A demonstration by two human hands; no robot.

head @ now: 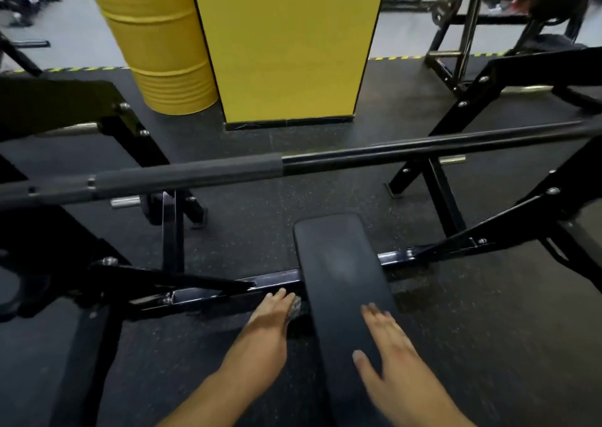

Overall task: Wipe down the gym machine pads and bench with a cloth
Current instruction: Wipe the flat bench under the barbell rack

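Note:
A long black padded bench [338, 263] runs away from me at the centre bottom. My left hand [273, 312] presses a small grey cloth [294, 307] against the bench's left side, near the black steel crossbeam [228, 291]; most of the cloth is hidden under the palm. My right hand [387, 345] lies flat on the bench's right half with fingers spread and holds nothing.
A black barbell [293, 166] crosses the frame above the bench, resting on black rack uprights [436, 179] at both sides. Behind stand a yellow pillar [286, 45] and a yellow drum [159, 39]. Dark rubber flooring [247, 218] surrounds the bench.

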